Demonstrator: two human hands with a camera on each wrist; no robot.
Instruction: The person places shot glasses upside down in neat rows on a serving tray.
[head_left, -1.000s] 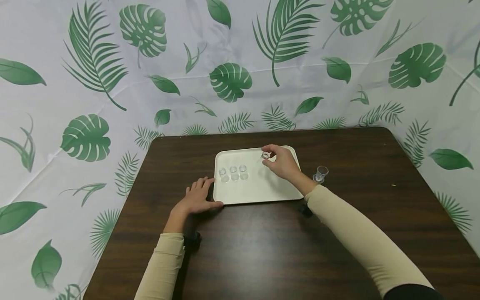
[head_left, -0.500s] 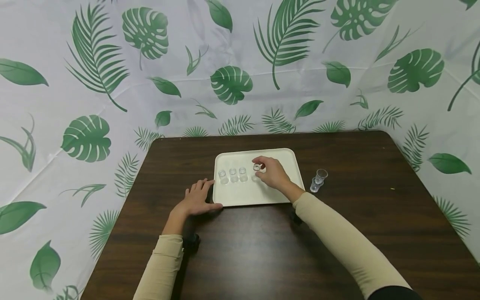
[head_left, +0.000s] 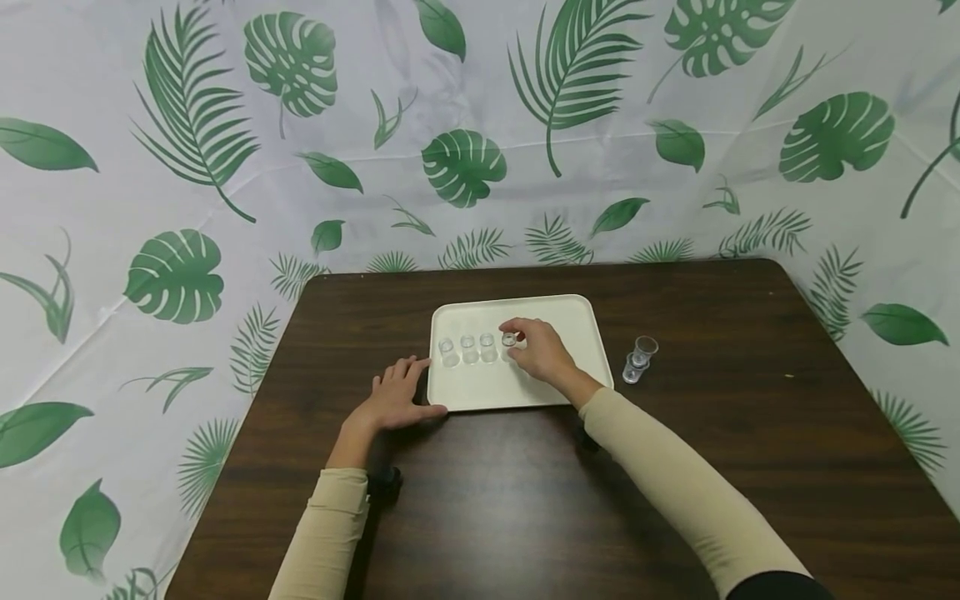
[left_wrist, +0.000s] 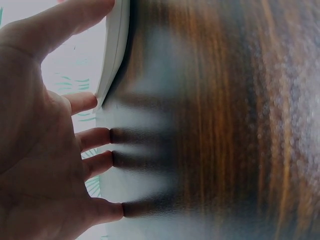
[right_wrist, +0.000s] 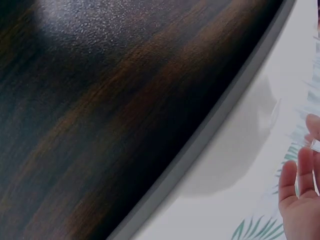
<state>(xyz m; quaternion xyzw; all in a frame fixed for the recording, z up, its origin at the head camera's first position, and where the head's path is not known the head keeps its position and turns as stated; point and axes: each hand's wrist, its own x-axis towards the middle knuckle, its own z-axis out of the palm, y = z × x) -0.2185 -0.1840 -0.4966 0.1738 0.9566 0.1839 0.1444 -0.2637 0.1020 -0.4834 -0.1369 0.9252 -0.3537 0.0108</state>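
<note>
My right hand [head_left: 542,350] pinches a small clear cup [head_left: 509,339] between thumb and fingers over the white tray [head_left: 525,392]. Left of it, three similar cups stand in a row on the tray, the nearest being a clear cup [head_left: 488,347]. In the right wrist view, only the fingers [right_wrist: 287,187] show at the right edge, with a sliver of the cup between them. My left hand [head_left: 393,396] lies spread at the tray's left edge, thumb and forefinger touching the rim. The left wrist view shows its other fingertips [left_wrist: 105,162] resting on the table.
A small stack of clear cups [head_left: 640,360] leans on the dark wooden table [head_left: 720,350], right of the tray. A white cloth with green leaf prints [head_left: 465,225] hangs behind the table and on both sides.
My right hand has moved left and toward me with the cup, ending beside the row of three. My left hand has stayed at the tray's edge.
</note>
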